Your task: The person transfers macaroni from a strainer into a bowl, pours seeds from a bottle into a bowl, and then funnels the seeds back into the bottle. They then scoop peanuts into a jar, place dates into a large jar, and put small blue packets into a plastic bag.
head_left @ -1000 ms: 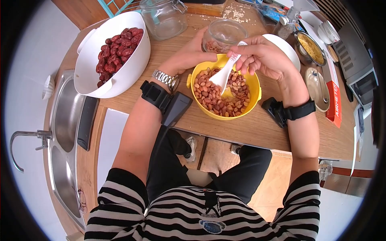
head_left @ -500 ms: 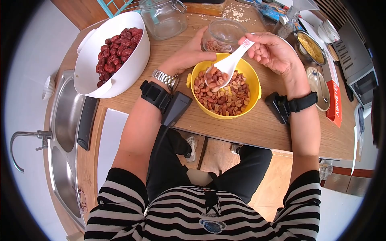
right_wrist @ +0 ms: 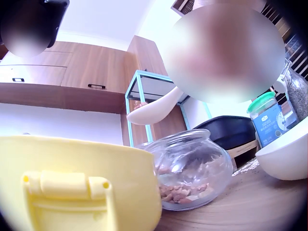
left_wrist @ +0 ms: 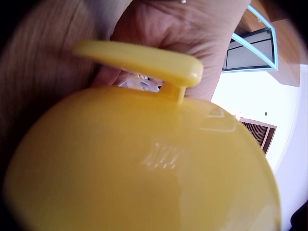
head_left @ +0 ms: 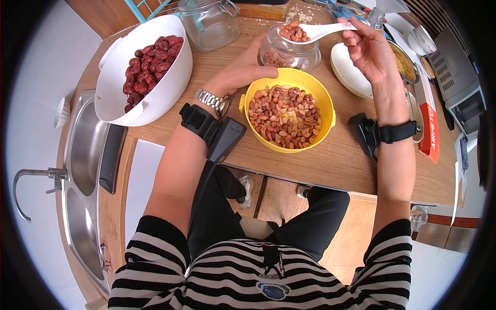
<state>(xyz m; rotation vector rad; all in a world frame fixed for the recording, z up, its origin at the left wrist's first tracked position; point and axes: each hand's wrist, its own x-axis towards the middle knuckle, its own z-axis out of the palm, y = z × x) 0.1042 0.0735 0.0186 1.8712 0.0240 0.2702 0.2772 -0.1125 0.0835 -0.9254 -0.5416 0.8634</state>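
My right hand [head_left: 369,51] pinches the handle of a white spoon [head_left: 323,31], whose bowl is heaped with peanuts above the mouth of a glass jar [head_left: 289,59]. In the right wrist view the spoon [right_wrist: 156,109] hangs over the jar [right_wrist: 192,168], which has some peanuts at its bottom; that hand is blurred. My left hand [head_left: 243,70] lies around the jar's left side, its thumb by the rim of the yellow bowl [head_left: 325,129]. Peanuts [head_left: 284,116] cover the bowl's bottom. The left wrist view shows the yellow bowl [left_wrist: 144,163] in front of the left hand [left_wrist: 168,33].
A white basin [head_left: 119,111] of red dates stands at the left, beside a large clip-top jar [head_left: 209,26]. To the right are a white bowl [head_left: 349,72], a metal bowl [head_left: 405,62] of yellow food and a red box [head_left: 430,133]. The sink [head_left: 88,139] is far left.
The spoon has scooped peanuts from the yellow bowl and risen up and away to over the glass jar, the right hand moving with it. The left hand has stayed in place.
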